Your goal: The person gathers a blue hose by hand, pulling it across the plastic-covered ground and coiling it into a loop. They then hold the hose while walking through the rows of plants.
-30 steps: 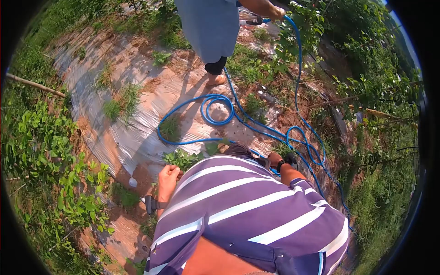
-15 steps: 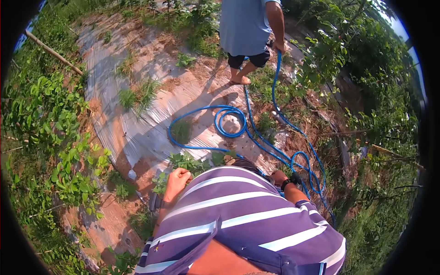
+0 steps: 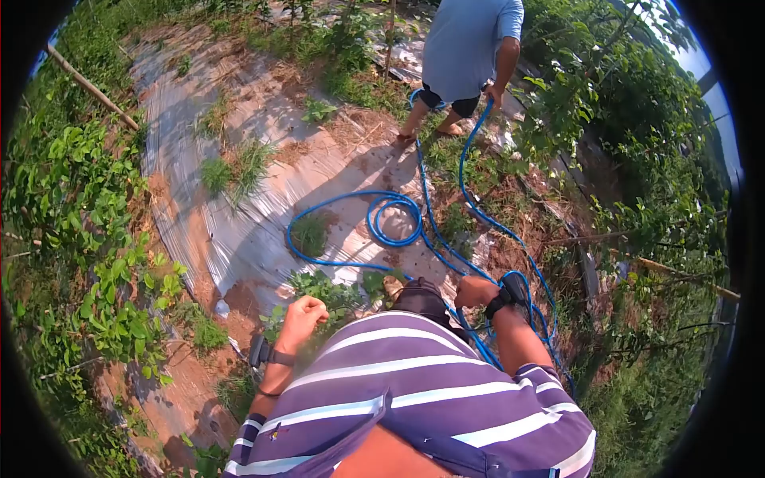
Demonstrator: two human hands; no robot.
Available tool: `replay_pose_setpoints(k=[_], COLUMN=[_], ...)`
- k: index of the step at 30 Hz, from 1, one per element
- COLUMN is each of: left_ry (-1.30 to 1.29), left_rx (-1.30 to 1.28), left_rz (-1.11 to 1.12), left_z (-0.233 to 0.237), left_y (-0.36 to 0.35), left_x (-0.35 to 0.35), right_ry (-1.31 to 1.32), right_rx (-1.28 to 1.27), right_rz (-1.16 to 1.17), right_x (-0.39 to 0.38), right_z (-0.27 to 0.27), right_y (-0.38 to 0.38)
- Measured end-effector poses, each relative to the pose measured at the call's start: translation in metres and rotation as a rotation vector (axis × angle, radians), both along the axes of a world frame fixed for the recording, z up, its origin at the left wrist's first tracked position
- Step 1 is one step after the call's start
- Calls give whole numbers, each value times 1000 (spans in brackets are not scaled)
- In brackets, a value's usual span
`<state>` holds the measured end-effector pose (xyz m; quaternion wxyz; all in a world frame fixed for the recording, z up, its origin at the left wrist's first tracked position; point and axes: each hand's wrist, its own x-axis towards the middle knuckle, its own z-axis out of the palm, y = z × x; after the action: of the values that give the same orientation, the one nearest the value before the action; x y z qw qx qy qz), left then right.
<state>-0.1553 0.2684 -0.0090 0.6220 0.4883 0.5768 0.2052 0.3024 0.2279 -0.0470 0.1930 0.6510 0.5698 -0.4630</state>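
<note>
A wrinkled sheet of silvery plastic mulch point(image 3: 239, 231), torn in places to bare reddish soil, lies under and to the left of the blue hose point(image 3: 390, 219) and its round coil. Broad-leaved bushes point(image 3: 88, 239) crowd the ground far left of the coil, and more foliage rises on its right. Below the coil is the person's own purple shirt point(image 3: 414, 390) with white stripes, soft and creased. Above the coil stands another person point(image 3: 466, 48) in a pale blue shirt and dark shorts, one hand point(image 3: 496, 95) at the hose. The hose itself is smooth and thin, looping in tangled curves rightward from the coil. The left hand point(image 3: 303, 315), below and left of the coil, is balled into an empty fist. The right hand point(image 3: 474, 291), below and right of it, sits just over the hose strands, fingers curled under; whether they grip the hose cannot be told. A black watch point(image 3: 510, 295) bands that wrist.
</note>
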Motion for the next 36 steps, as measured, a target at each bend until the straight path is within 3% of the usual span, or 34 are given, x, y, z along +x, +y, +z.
replay_pose_setpoints(k=[2,4,7,15,17,20,23,24,27,32,36], left_ry=[10,15,-68,-70,-258,-434,-596,-710,-784,-672,-655], left_rx=[-3,14,39,59,16,-47,-9,-204,-304,-338,-384], left_rz=[-40,-115,-187,-486,-663,-766,-812,-730,-759,-714,-665], left_z=[4,3,0,15,10,41,57,77,65,52,53], left_y=[11,23,44,70,65,47,38,34,33,14,7], left_x=[7,18,42,130,149,174,187,188,184,172,167], right_ry=[16,6,170,234,281,311,369,390,431,490,508], right_rx=[-34,57,118,231,263,358,438,442,469,588,560], right_rz=[20,254,414,429,534,567,568,559,529,513,406], right_x=[-15,-28,-37,-77,-87,-110,-120,-122,-125,-121,-125], right_z=[30,55,50,151,165,189,194,199,192,165,174], right_y=[20,47,86,155,165,159,152,149,136,118,104])
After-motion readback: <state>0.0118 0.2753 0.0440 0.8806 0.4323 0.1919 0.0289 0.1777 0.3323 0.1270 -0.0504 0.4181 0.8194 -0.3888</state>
